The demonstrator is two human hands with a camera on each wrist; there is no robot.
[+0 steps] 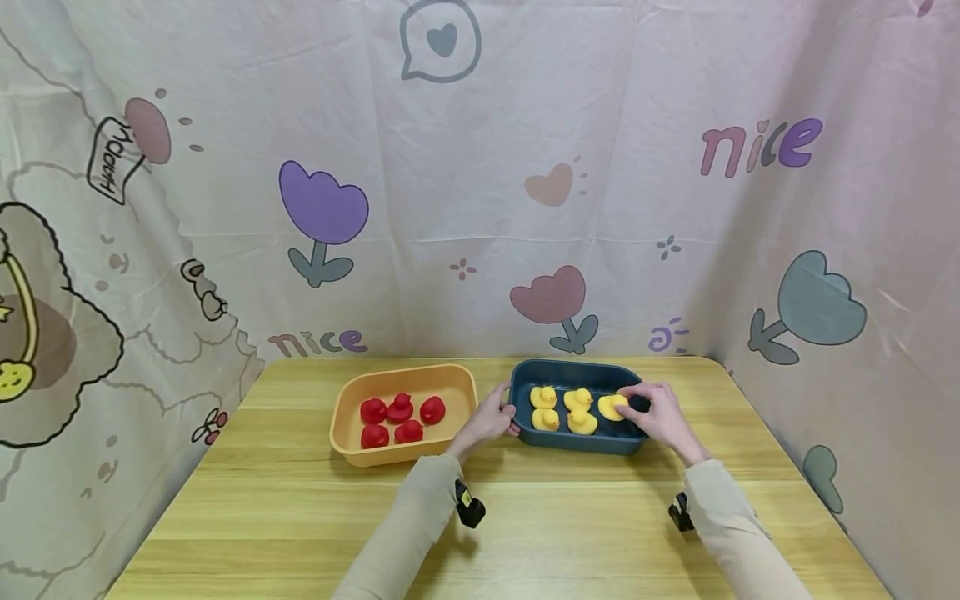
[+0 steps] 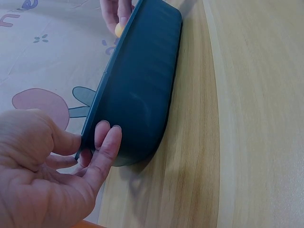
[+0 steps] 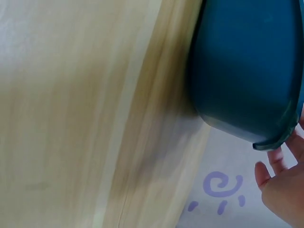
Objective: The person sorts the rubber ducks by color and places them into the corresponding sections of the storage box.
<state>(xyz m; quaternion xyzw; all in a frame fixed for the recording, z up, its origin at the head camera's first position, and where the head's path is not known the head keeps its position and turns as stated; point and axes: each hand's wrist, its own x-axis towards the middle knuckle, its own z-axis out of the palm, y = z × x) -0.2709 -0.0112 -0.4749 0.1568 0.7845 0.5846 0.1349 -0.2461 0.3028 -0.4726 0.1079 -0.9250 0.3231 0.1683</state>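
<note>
My left hand (image 1: 489, 418) pinches the left end of a dark blue bin (image 1: 585, 443), with the thumb at the rim and fingertips against the outer wall in the left wrist view. Over the bin's right end, my right hand (image 1: 660, 412) has its thumb and fingers on a yellow rubber duck (image 1: 611, 407) inside. Several other yellow ducks (image 1: 578, 399) stand in the bin's left and middle part. In the right wrist view the bin wall (image 3: 244, 71) hides the duck, and only part of the right hand (image 3: 287, 190) shows.
To the left stands an orange bin (image 1: 347, 452) holding several red rubber ducks (image 1: 409, 431). Both bins are on a wooden table (image 1: 555, 533), near its back edge. A printed cloth (image 1: 465, 183) hangs behind the table and along its sides.
</note>
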